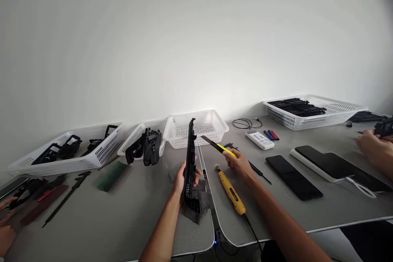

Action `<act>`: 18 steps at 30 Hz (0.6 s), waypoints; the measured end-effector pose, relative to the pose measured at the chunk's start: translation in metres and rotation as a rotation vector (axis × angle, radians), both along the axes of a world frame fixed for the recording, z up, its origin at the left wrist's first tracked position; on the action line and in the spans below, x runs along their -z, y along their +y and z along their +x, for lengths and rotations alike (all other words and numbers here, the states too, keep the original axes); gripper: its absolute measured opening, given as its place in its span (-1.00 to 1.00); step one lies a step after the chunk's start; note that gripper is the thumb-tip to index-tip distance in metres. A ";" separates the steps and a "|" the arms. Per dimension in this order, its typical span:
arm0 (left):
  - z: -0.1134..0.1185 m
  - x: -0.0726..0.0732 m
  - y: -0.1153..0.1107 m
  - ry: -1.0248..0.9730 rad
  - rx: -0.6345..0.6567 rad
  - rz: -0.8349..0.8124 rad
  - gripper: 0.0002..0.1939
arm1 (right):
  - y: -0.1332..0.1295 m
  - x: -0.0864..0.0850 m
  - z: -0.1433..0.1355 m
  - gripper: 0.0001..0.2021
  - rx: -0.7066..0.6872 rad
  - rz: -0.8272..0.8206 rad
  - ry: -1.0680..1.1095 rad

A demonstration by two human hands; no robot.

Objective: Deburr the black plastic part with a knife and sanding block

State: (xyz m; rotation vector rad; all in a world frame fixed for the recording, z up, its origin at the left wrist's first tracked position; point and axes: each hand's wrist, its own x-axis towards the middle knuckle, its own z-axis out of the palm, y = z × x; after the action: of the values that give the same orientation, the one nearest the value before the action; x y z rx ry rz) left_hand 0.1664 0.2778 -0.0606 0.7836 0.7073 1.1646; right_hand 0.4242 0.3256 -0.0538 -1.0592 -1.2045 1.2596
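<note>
My left hand [179, 178] is closed around a long black plastic part [190, 163], which stands nearly upright above the gap between two tables. Closed in my right hand [238, 163] is a yellow utility knife [225, 150]; its blade points up and left toward the part, a little apart from it. Under the part lies a crumpled dark grey sheet [196, 215]. A yellow rotary tool [232, 192] with a round pale tip rests on the right table, below my right hand. Behind that hand a dark caliper [256, 168] is partly hidden.
White baskets [215, 115] line the wall, several with black parts. Phones [293, 176], a power bank [296, 155] and a white box [259, 139] lie at right. Another caliper [66, 198] and a green sheet [113, 176] lie at left. Co-workers' hands [373, 147] work at both sides.
</note>
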 end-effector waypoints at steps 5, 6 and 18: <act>-0.001 0.000 0.000 -0.002 0.000 0.011 -0.22 | 0.004 0.002 0.006 -0.48 0.082 -0.077 0.101; -0.001 0.000 0.000 -0.003 0.002 0.012 -0.22 | 0.005 0.003 0.006 -0.51 0.087 -0.071 0.096; -0.001 -0.003 0.000 -0.007 -0.061 -0.004 -0.26 | 0.014 0.034 -0.001 -0.36 0.055 0.061 -0.090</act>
State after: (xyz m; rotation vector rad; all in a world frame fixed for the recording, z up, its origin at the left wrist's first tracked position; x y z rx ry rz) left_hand 0.1658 0.2775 -0.0580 0.7591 0.7322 1.2200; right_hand 0.4228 0.3392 -0.0873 -1.1073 -1.2656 1.1364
